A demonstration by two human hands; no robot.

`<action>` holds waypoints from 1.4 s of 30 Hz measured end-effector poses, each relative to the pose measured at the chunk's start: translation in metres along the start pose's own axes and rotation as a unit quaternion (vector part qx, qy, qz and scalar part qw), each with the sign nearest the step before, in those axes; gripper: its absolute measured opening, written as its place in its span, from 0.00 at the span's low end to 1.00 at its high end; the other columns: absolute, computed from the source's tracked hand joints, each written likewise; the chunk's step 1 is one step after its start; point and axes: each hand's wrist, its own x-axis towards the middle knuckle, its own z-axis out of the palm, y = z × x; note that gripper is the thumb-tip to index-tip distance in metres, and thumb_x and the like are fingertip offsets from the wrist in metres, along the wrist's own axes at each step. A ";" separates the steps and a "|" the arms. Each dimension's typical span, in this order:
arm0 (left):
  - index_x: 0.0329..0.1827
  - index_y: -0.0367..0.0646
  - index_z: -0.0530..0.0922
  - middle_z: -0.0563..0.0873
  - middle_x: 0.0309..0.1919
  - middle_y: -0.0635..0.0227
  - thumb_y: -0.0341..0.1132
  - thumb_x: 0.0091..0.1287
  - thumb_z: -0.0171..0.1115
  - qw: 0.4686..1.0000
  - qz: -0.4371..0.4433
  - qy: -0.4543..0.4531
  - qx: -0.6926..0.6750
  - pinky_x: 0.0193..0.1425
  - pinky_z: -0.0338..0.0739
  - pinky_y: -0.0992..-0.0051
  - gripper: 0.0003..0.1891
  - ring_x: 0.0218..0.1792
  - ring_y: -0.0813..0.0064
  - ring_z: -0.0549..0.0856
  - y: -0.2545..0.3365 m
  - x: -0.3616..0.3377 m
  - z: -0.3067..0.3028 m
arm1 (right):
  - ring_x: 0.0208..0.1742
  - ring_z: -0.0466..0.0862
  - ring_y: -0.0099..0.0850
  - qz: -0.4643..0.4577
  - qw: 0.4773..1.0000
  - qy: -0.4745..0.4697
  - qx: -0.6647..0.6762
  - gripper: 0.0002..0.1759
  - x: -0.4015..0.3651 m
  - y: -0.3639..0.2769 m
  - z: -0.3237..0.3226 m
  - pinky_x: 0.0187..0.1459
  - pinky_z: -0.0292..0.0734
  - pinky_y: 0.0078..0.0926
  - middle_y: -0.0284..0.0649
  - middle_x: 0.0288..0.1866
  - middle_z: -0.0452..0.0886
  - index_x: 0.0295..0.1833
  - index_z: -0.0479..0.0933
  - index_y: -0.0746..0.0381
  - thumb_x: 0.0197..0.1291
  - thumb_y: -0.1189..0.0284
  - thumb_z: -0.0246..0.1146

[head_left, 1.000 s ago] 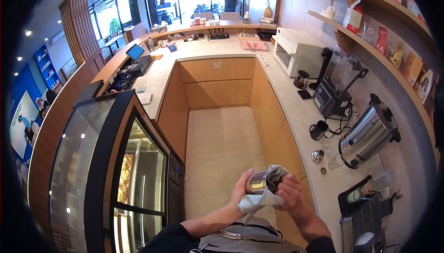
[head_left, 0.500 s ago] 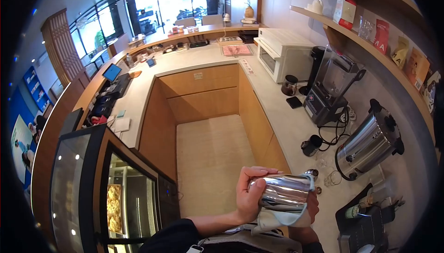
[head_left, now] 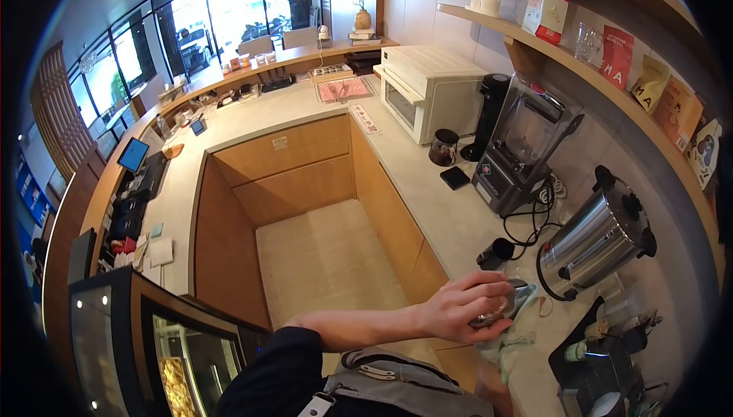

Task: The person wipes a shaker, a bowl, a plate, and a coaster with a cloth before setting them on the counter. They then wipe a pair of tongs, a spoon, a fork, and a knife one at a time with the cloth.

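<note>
Clasping shiny metalware (head_left: 493, 312), the left hand (head_left: 467, 306) adjoins a cloth (head_left: 519, 331); the right hand's hold is hidden.

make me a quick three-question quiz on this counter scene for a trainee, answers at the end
1. True or false: the pale cloth is by the left hand.
2. Which stands between the white oven and the metal urn?
a) tablet
b) blender
c) glass display case
3. Fill in: the red-and-white bag stands on a wooden ____.

Key: 1. true; 2. b; 3. shelf
</note>
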 end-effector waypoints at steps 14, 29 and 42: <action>0.33 0.41 0.73 0.78 0.31 0.62 0.38 0.60 0.64 0.887 0.145 -0.387 -0.208 0.38 0.77 0.65 0.11 0.37 0.58 0.81 -0.102 -0.033 -0.098 | 0.36 0.84 0.36 0.536 0.659 -0.007 0.527 0.11 0.038 0.105 0.175 0.44 0.81 0.36 0.38 0.37 0.83 0.41 0.76 0.62 0.68 0.65 0.62; 0.42 0.43 0.80 0.88 0.44 0.59 0.55 0.71 0.61 0.438 -0.548 -0.012 -0.712 0.53 0.82 0.64 0.21 0.46 0.66 0.88 -0.192 -0.063 -0.140 | 0.53 0.82 0.32 0.496 0.857 0.018 0.134 0.27 0.123 0.056 0.167 0.52 0.80 0.31 0.38 0.54 0.81 0.62 0.70 0.65 0.73 0.53 0.54; 0.60 0.47 0.79 0.86 0.53 0.67 0.62 0.72 0.53 0.420 -0.645 0.074 -0.634 0.62 0.79 0.67 0.29 0.54 0.72 0.85 -0.146 -0.134 -0.052 | 0.61 0.79 0.37 0.247 0.962 -0.008 0.114 0.68 0.069 0.080 0.159 0.62 0.75 0.36 0.50 0.61 0.77 0.70 0.60 0.69 0.23 0.55 0.90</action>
